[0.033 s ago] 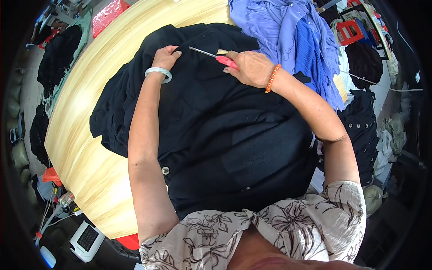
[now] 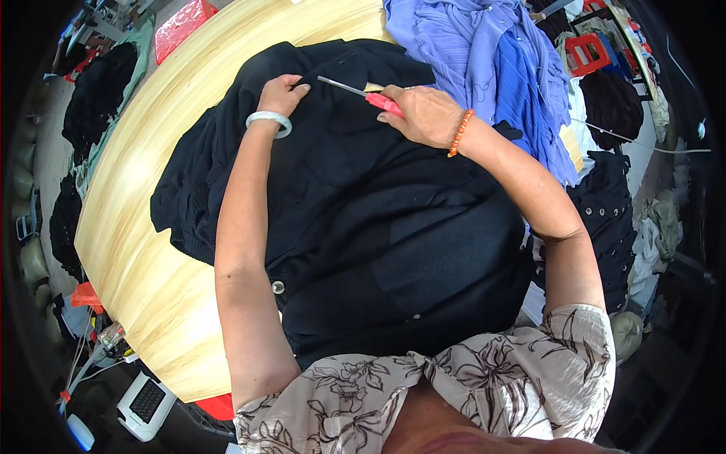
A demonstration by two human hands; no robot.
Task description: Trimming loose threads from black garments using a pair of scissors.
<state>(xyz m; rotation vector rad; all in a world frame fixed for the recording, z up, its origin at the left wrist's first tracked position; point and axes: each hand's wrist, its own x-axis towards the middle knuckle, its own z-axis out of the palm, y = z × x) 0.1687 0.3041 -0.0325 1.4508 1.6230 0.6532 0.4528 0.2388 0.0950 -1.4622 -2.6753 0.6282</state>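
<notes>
A black garment (image 2: 348, 166) with a few metallic buttons lies spread and wrinkled across the table before me. At its far part, my left hand (image 2: 281, 95), a pale bangle on its wrist, pinches the black cloth between thumb and fingers. My right hand (image 2: 427, 115), wearing an orange beaded bracelet, is closed round a red-handled tool (image 2: 384, 104) with a thin metal shaft; its exact kind is unclear. The shaft points left towards my left hand, over the black cloth, with its tip a short way from the fingers. Whether the tip touches the cloth I cannot tell.
Purple-blue pleated garments (image 2: 484, 53) are heaped at the far right of the wooden table (image 2: 144, 227). A red packet (image 2: 184, 29) lies at its far left edge. Dark clothes (image 2: 605, 204) hang or lie to the right, and a white device (image 2: 146, 406) stands at lower left.
My left hand has shifted very slightly up and to the right. The tool in my right hand has barely moved.
</notes>
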